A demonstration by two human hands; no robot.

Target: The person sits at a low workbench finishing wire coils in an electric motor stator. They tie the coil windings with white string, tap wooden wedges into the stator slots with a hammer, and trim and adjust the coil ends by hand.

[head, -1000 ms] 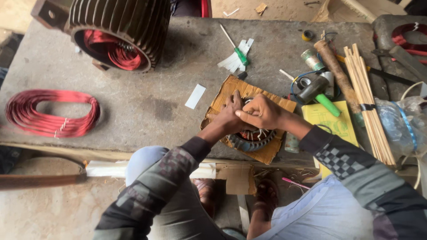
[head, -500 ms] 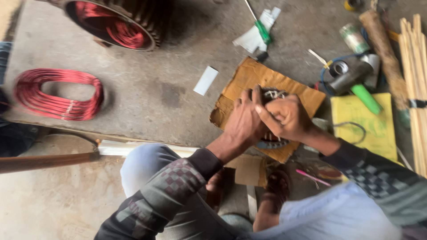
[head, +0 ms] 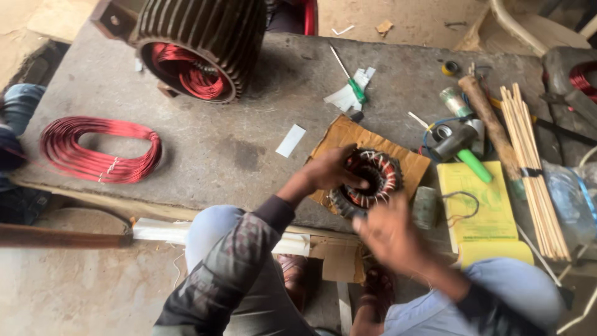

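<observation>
My grey concrete tabletop (head: 236, 149) carried a red wire coil (head: 99, 149), a ribbed motor housing (head: 199, 46), brown cardboard (head: 348, 134) and a yellow pad (head: 482, 205).

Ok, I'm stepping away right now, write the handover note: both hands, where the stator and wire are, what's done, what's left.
Left hand: fingers on the rim of the small stator, steadying it.
Right hand: motion-blurred, off the stator, in front of the bench edge; nothing clearly held.
The stator sits tilted on the cardboard sheet on the workbench. Spare red wire coil lies far left; big finned motor housing at the back.
Done: copper windings show in the stator slots.
Left: cannot tell whether the winding is complete; check before continuing.
</observation>
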